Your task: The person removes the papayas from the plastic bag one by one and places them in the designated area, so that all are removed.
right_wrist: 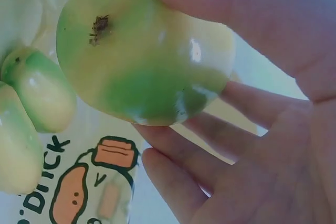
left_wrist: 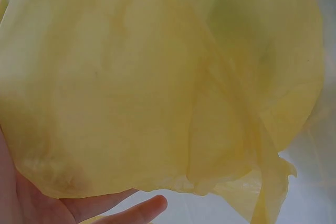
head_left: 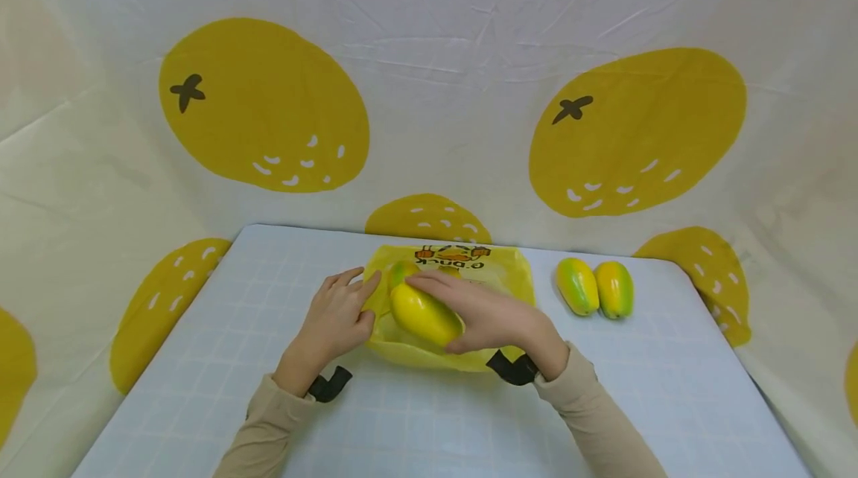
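Note:
My right hand point(head_left: 479, 310) grips a yellow-green papaya point(head_left: 425, 314) over a yellow plastic bag point(head_left: 516, 277). In the right wrist view, the thumb lies on one side of this papaya point(right_wrist: 142, 61) and the fingers on the other. Its brown stem scar faces the camera. Two more papayas point(right_wrist: 39, 95) lie past it, by the bag's printed side. My left hand point(head_left: 338, 314) is at the bag's left edge, fingers fairly straight and apart. In the left wrist view, the bag point(left_wrist: 121, 87) hides most of that hand; a few straight fingers point(left_wrist: 139, 211) show below it.
Two papayas point(head_left: 595, 288) stand side by side on the table, right of the bag. The white checked table point(head_left: 181, 359) ends at a back edge against a hanging cloth point(head_left: 442, 106) with large yellow fruit prints. Black straps point(head_left: 512, 368) circle both wrists.

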A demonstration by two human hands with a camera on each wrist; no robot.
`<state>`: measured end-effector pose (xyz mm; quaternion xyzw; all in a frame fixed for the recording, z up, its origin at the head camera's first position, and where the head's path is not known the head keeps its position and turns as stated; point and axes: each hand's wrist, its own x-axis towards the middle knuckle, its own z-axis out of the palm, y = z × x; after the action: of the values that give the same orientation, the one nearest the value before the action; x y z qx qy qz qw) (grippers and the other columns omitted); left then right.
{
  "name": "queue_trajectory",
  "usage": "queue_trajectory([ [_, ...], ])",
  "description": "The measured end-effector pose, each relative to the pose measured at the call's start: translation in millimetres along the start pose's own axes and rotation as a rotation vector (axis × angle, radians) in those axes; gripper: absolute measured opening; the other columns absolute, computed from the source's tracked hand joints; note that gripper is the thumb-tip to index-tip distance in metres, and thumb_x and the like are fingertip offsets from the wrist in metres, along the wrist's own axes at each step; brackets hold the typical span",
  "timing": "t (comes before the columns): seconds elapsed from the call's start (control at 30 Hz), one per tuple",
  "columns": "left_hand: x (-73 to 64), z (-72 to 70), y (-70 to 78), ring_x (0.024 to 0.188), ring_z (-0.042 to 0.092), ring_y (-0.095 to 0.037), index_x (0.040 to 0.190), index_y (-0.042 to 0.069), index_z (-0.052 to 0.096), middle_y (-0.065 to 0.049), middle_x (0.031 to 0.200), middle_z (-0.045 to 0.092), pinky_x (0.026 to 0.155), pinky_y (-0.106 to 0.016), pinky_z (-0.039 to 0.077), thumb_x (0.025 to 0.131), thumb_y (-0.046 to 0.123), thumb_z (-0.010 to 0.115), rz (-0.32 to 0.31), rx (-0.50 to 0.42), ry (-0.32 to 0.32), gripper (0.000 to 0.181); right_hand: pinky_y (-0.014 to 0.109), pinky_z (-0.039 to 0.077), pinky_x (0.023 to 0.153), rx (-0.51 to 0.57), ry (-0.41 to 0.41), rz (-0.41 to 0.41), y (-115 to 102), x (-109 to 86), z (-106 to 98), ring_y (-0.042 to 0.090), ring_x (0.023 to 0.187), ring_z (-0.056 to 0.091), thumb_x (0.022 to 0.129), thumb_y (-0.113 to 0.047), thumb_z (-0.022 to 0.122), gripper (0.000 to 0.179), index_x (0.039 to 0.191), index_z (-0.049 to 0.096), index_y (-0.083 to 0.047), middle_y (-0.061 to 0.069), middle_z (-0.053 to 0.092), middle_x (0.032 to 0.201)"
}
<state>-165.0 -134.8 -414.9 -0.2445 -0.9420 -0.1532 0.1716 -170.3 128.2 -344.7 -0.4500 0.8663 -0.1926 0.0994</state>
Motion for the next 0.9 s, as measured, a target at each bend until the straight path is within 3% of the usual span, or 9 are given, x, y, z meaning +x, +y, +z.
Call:
queue_trajectory([
  [0.4, -0.9, 0.6, -0.2, 0.128, 0.051, -0.038, 0.134, -0.001, 0.061, -0.019, 0.114, 0.071, 0.103, -0.057, 0.040, 0.080, 0.004, 0.057, -0.004, -0.014, 0.001, 0.055, 0.041, 0.036, 0.113, 0.193, 0.232, -0.065, 8.3, -29.3, 9.5, 0.017, 0.142, 0.032, 0.073, -0.012, 0.085, 0.099, 0.156, 0.030, -0.020, -0.004, 0.028, 0.159],
  [0.67, 0.0, 0.3, 0.5, 0.128, 0.051, -0.038, 0.134, -0.001, 0.061, -0.019, 0.115, 0.070, 0.104, -0.057, 0.040, 0.080, 0.004, 0.056, -0.008, -0.021, -0.004, 0.055, 0.050, 0.045, 0.102, 0.277, 0.389, -0.055, 14.3, -53.1, 3.2, 0.022, 0.139, 0.036, 0.070, -0.007, 0.085, 0.105, 0.157, 0.028, -0.021, 0.000, 0.026, 0.159],
  [0.9, -0.4, 1.9, -0.5, 0.128, 0.051, -0.038, 0.134, -0.001, 0.061, -0.019, 0.117, 0.069, 0.104, -0.057, 0.040, 0.079, 0.004, 0.056, -0.009, -0.017, 0.000, 0.055, 0.040, 0.050, 0.097, 0.290, 0.535, -0.064, 23.7, -69.8, -3.9, 0.022, 0.135, 0.039, 0.067, -0.001, 0.085, 0.107, 0.157, 0.028, -0.015, 0.002, 0.029, 0.157],
])
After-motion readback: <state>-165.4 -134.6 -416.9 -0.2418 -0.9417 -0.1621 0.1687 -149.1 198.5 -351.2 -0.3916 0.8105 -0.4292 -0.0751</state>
